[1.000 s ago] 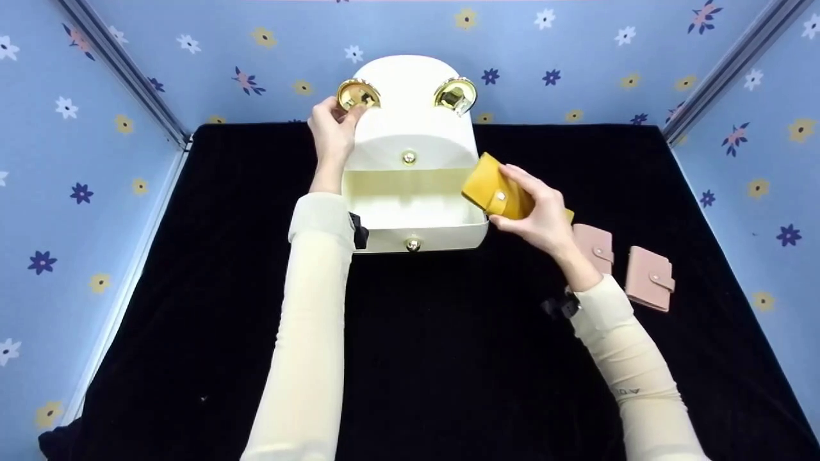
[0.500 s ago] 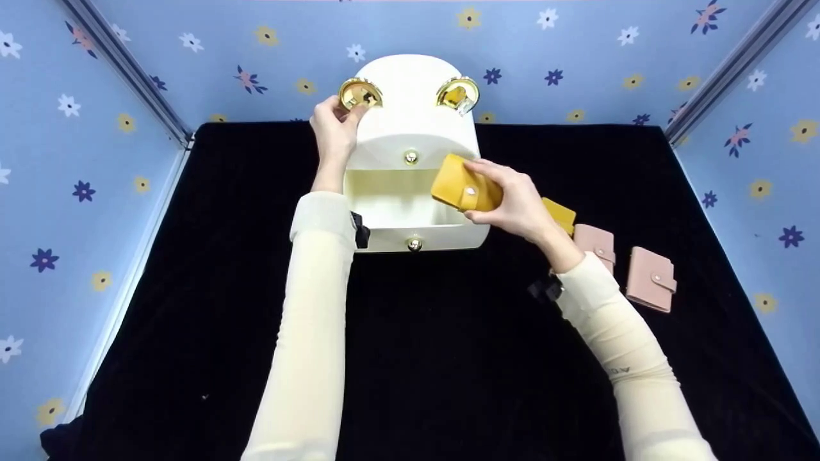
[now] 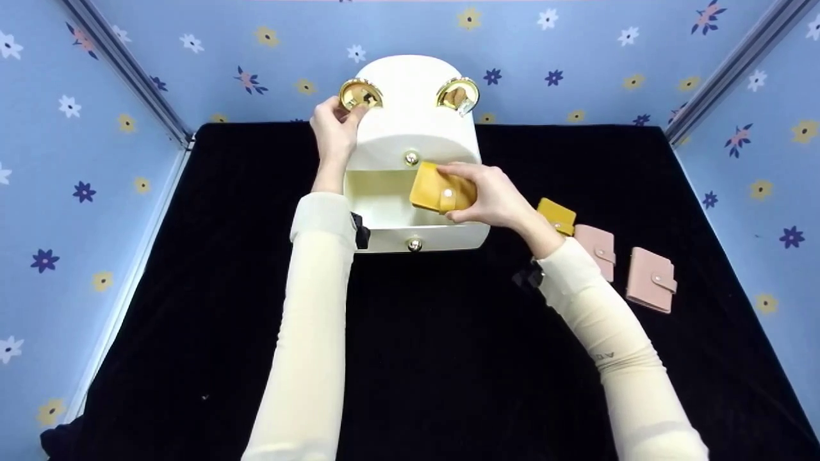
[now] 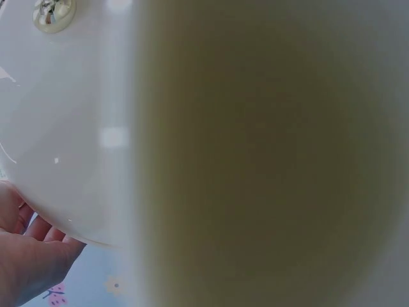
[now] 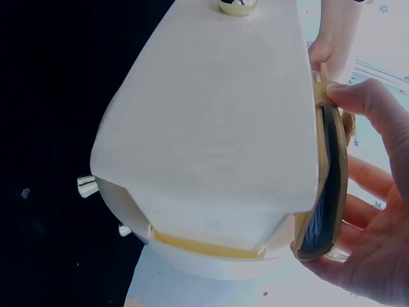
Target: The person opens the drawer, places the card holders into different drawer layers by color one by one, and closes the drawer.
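A white rounded drawer box [image 3: 410, 121] stands at the back, its lower drawer [image 3: 448, 238] pulled out. My left hand [image 3: 334, 131] holds the box at its upper left, by the left gold round ear [image 3: 359, 91]; in the left wrist view its fingers [image 4: 38, 229] lie at the body's curved edge. My right hand [image 3: 493, 195] grips a yellow snap-flap card wallet [image 3: 430, 187] above the right part of the drawer. Seen edge-on in the right wrist view, the wallet [image 5: 327, 185] shows dark inner layers, with the thumb on its strap. The hand and wallet hide part of the drawer's inside.
On the black cloth [image 3: 416, 358] to the right lie another yellow wallet [image 3: 555, 215] and two pink wallets, one nearer [image 3: 594, 246] and one farther right [image 3: 651, 280]. Blue flowered walls [image 3: 410, 32] enclose the back and sides. Gold knobs [image 3: 414, 244] stick out from the drawer fronts.
My right hand has carried the yellow wallet leftward, from beside the box to over the open drawer. The other yellow wallet has come into fuller view. My left hand keeps its place.
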Demonstrator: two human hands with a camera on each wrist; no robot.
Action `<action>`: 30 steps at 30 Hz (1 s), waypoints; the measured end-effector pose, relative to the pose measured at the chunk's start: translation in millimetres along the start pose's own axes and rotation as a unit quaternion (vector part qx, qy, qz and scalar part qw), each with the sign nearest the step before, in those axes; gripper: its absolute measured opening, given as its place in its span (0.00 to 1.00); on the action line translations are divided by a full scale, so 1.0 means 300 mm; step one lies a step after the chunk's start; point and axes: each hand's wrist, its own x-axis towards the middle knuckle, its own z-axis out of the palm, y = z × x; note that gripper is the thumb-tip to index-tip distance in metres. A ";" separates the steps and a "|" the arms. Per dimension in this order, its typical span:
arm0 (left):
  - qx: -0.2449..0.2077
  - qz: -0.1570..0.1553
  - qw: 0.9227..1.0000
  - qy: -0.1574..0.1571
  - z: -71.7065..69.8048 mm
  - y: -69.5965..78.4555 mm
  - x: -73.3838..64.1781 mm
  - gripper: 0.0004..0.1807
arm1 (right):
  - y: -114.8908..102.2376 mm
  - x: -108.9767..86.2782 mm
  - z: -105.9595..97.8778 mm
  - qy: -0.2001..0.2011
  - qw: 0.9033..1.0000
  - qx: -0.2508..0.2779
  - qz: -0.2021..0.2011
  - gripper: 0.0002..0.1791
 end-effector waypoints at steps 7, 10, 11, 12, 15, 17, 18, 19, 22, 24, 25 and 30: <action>-0.003 -0.007 1.000 0.003 0.000 -0.003 0.003 0.12 | 0.001 0.034 0.027 -0.035 0.999 -0.004 -0.020 0.38; -0.002 -0.005 1.000 0.003 -0.001 -0.003 0.003 0.11 | -0.001 0.042 0.039 -0.043 0.999 -0.005 -0.031 0.38; -0.001 -0.004 1.000 0.003 -0.001 -0.003 0.003 0.11 | -0.001 0.044 0.042 -0.044 0.998 -0.002 -0.035 0.38; -0.001 -0.003 1.000 0.002 -0.001 -0.003 0.003 0.11 | 0.000 0.047 0.046 -0.046 0.998 0.000 -0.038 0.38; 0.000 0.000 1.000 0.003 -0.001 -0.003 0.002 0.11 | 0.001 0.050 0.054 -0.051 0.998 0.007 -0.044 0.38; 0.002 0.000 1.000 0.003 0.000 -0.003 0.001 0.11 | 0.003 0.049 0.059 -0.053 0.998 0.012 -0.043 0.37; 0.001 0.001 1.000 0.004 0.000 -0.004 0.001 0.11 | 0.004 0.047 0.061 -0.051 0.998 0.016 -0.041 0.37; 0.001 0.002 1.000 0.004 0.000 -0.004 0.002 0.11 | 0.005 0.046 0.063 -0.046 0.998 0.018 -0.041 0.36; 0.001 0.002 1.000 0.004 0.000 -0.005 0.001 0.11 | 0.010 0.040 0.067 -0.024 0.998 0.030 -0.040 0.34; 0.003 0.004 1.000 0.006 0.000 -0.005 0.001 0.12 | 0.014 0.036 0.069 -0.006 0.998 0.040 -0.042 0.32; 0.004 0.004 1.000 0.005 0.000 -0.006 0.001 0.12 | 0.015 0.034 0.069 0.003 0.998 0.044 -0.043 0.31; 0.002 -0.001 1.000 0.002 0.000 -0.004 0.003 0.12 | 0.013 0.017 0.063 0.038 0.997 0.063 -0.033 0.27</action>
